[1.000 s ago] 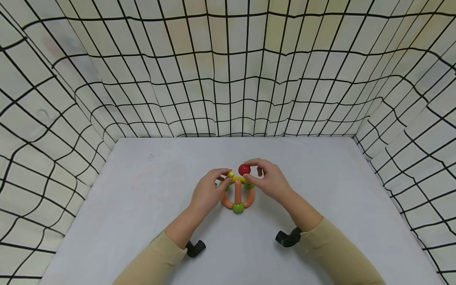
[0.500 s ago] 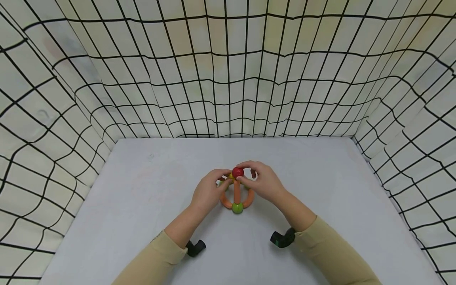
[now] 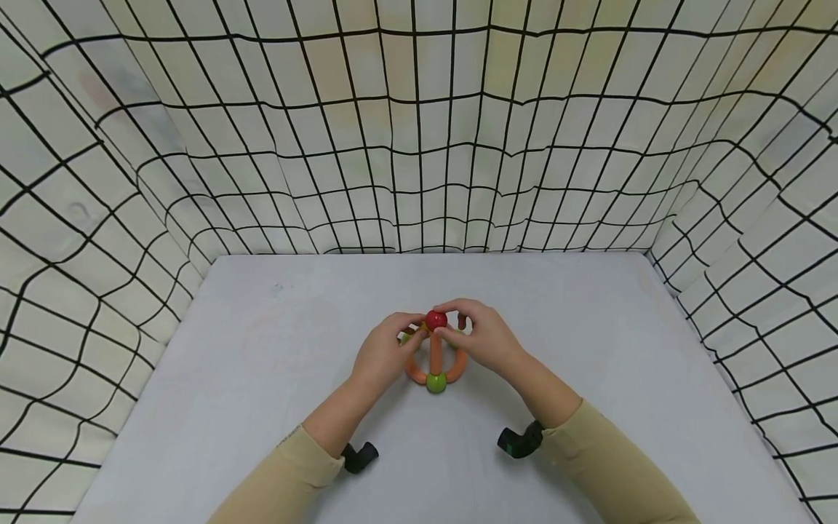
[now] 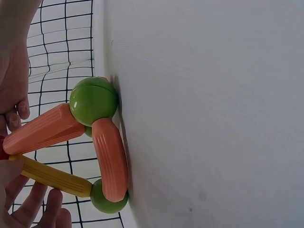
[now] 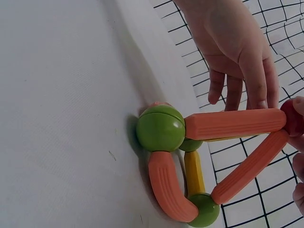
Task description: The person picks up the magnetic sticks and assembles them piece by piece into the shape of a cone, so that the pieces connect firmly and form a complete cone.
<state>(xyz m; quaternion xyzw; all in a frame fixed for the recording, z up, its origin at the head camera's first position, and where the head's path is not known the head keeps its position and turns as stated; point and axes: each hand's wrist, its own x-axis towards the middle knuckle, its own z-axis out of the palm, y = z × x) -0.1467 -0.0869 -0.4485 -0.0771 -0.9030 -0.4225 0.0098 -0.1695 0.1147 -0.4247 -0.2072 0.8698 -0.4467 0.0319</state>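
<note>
A toy frame of magnetic-looking rods and balls stands mid-table. Its base ring joins curved orange rods point(image 4: 111, 156) and a yellow one point(image 5: 193, 171) through green balls point(image 3: 436, 383). Straight rods lean up from it to a red ball point(image 3: 436, 319), two of them orange point(image 5: 237, 124) and one yellow point(image 4: 57, 178). My right hand point(image 3: 487, 332) pinches the red ball between thumb and fingers at the peak. Just left of it, my left hand point(image 3: 382, 348) pinches the upper end of the yellow straight rod. In the right wrist view both orange rods meet the red ball.
A white table surface point(image 3: 294, 327) lies beneath the frame. Black netting point(image 3: 419, 149) over pale walls encloses its back and sides. Black curved fittings point(image 3: 360, 457) stick out at both wrists, low over the table.
My right hand has brought the red ball leftward and slightly down onto the rods' upper ends. The left hand has stayed nearly in place.
</note>
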